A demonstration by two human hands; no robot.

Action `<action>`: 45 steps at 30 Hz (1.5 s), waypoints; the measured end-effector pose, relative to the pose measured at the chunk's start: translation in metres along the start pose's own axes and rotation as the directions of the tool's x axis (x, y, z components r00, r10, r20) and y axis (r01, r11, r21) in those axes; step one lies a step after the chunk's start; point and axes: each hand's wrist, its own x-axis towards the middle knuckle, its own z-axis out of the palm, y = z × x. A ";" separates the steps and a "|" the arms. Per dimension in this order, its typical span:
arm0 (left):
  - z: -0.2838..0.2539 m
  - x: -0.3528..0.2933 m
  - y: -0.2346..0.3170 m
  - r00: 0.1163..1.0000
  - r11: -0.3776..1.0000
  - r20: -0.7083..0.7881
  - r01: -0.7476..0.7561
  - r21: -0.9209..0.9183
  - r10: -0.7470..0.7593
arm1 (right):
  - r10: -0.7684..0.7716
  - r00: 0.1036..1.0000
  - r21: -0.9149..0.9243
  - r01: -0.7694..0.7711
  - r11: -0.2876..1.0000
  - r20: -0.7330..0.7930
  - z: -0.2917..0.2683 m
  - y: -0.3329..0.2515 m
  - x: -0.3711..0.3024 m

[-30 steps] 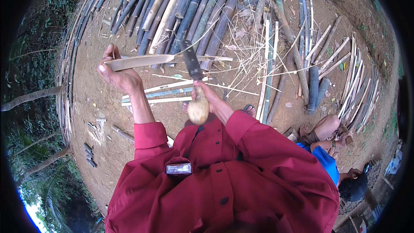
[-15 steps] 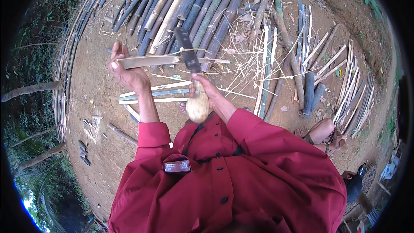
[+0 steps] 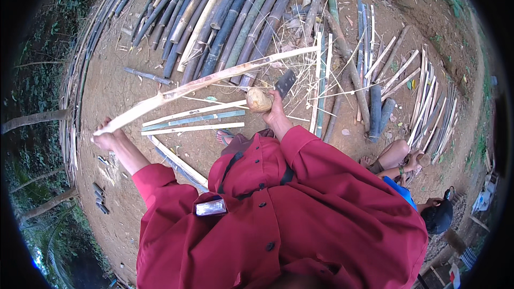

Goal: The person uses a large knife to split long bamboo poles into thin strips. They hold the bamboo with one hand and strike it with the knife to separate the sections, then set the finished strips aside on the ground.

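Note:
My left hand (image 3: 105, 138) is closed round the near-left end of a long pale bamboo strip (image 3: 201, 82). From there the strip slants up and to the right, over the ground, toward the bamboo poles. My right hand (image 3: 276, 111) grips a machete by its thick, round-ended wooden handle (image 3: 259, 99). Its dark blade (image 3: 285, 82) points away and to the right, below the strip's far part and apart from my left hand. Under the strip, several split bamboo pieces (image 3: 194, 119) lie on the dirt in front of me.
Dark bamboo poles (image 3: 251, 27) are stacked at the far side. Thin shavings (image 3: 300, 83) litter the ground beside them. More split strips (image 3: 428, 101) lie in a bundle at the right. Another person (image 3: 399, 166) sits at the lower right. Short dark offcuts (image 3: 99, 198) lie at the left.
My left hand has moved left and nearer, and the strip now stretches out at full length on a slant. The machete has swung down to the right, away from the strip.

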 end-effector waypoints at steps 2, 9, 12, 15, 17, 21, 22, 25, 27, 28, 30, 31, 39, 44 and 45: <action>-0.085 0.104 -0.034 0.979 0.976 0.047 0.200 -0.083 -0.196 | -0.024 0.997 0.023 0.022 0.999 0.077 0.017 -0.007 -0.015; -0.229 0.111 -0.175 0.600 0.730 -0.465 0.663 -0.166 -0.651 | -0.269 0.801 0.213 0.180 0.960 0.534 0.095 -0.071 -0.068; -0.256 0.122 -0.192 0.508 0.663 -0.521 0.732 -0.159 -0.686 | -0.250 0.721 0.207 0.149 0.967 0.647 0.119 -0.080 -0.069; -0.216 -0.029 -0.246 0.255 0.247 -0.371 0.966 0.070 -0.893 | -0.449 0.728 0.291 0.344 0.893 0.518 0.114 -0.136 -0.081; -0.192 -0.104 -0.242 0.582 0.110 -0.430 0.672 0.732 -0.690 | -0.596 0.692 0.242 0.548 0.801 0.408 0.121 -0.158 -0.096; -0.074 -0.129 -0.238 0.643 0.534 0.351 0.109 0.838 -0.681 | -0.676 0.605 0.190 0.670 0.718 0.421 0.142 -0.173 -0.118; -0.008 -0.173 -0.188 0.592 0.739 0.564 0.079 0.669 -0.575 | -0.695 0.591 0.155 0.705 0.692 0.410 0.140 -0.172 -0.119; 0.148 -0.259 -0.090 0.201 0.963 0.945 -0.029 0.269 -0.258 | -0.748 0.489 0.052 0.821 0.568 0.449 0.128 -0.165 -0.114; 0.219 -0.295 -0.046 0.063 0.996 0.994 0.010 0.087 -0.088 | -0.723 0.483 -0.050 0.846 0.531 0.494 0.122 -0.154 -0.118; 0.247 -0.301 -0.023 -0.056 1.000 0.998 0.023 0.021 -0.020 | -0.699 0.482 -0.093 0.851 0.517 0.529 0.126 -0.145 -0.120; 0.292 -0.299 0.026 -0.012 0.999 0.999 0.024 0.031 -0.031 | -0.616 0.478 -0.163 0.853 0.496 0.625 0.142 -0.116 -0.118; 0.307 -0.298 0.036 -0.049 0.999 0.999 0.039 0.017 -0.015 | -0.584 0.481 -0.223 0.860 0.459 0.654 0.144 -0.110 -0.113; 0.297 -0.221 -0.042 -0.256 0.908 0.967 0.404 0.110 -0.003 | -0.607 0.554 -0.740 0.668 -0.084 0.569 0.111 -0.100 -0.065; 0.181 -0.262 -0.095 0.172 0.991 0.984 0.134 0.011 -0.034 | -0.587 0.697 -0.880 0.473 -0.054 0.411 0.030 -0.139 -0.080; 0.166 -0.252 -0.113 0.141 0.991 0.990 0.137 -0.011 -0.008 | -0.589 0.714 -0.914 0.389 -0.114 0.377 0.019 -0.134 -0.089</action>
